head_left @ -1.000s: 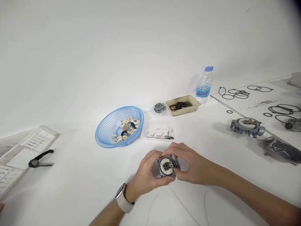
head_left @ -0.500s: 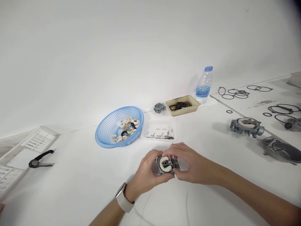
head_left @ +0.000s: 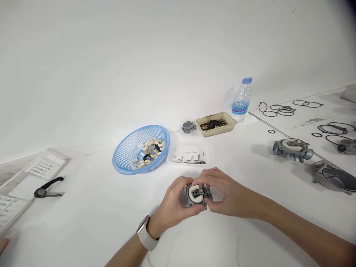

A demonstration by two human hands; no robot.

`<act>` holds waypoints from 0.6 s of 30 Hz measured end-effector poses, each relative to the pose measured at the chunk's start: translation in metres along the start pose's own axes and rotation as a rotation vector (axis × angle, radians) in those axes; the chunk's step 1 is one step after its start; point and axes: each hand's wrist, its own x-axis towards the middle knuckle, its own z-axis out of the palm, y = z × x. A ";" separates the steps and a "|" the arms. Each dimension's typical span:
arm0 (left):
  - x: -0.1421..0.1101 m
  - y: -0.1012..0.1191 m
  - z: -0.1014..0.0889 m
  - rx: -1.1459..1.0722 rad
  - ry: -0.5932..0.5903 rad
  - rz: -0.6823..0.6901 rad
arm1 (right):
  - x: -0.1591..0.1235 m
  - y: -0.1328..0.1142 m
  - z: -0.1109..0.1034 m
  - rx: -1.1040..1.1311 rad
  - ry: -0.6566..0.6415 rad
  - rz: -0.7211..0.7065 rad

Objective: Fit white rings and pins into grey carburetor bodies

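Note:
Between my two hands is a small grey metal carburetor body point(head_left: 191, 202) with a white C-shaped float point(head_left: 192, 193) set in its open face. My left hand point(head_left: 176, 202) grips the body from the left, fingers at the far edge and thumb along the near edge. From the right, my right hand point(head_left: 226, 193) closes on the body and the metal parts at the float's open side. Its fingertips partly cover those parts, so I cannot see whether they pinch a small piece.
Ahead are a blue basket point(head_left: 119, 155) of floats, a white tray point(head_left: 205, 146) of thin pins, a beige tray point(head_left: 232, 128) of black rings, another carburetor point(head_left: 188, 127) and a water bottle point(head_left: 241, 102). More carburetor parts point(head_left: 292, 150) lie right. Left is a black clamp-like tool point(head_left: 41, 193); someone's fingertip point(head_left: 3, 244) shows lower left.
My hands and the carburetor stay almost in the same place. The fingertip at the lower left edge shows slightly more.

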 end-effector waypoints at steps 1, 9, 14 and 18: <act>0.000 0.000 0.000 0.000 0.000 0.000 | 0.000 0.000 0.000 0.000 0.004 0.000; 0.001 0.002 0.000 -0.007 -0.002 0.040 | 0.000 0.004 0.005 -0.013 0.067 -0.031; -0.001 0.000 0.001 0.011 0.005 0.050 | 0.000 0.003 0.005 0.005 0.085 0.017; 0.000 0.000 0.000 0.025 0.005 0.040 | 0.000 0.000 -0.001 0.043 -0.002 0.053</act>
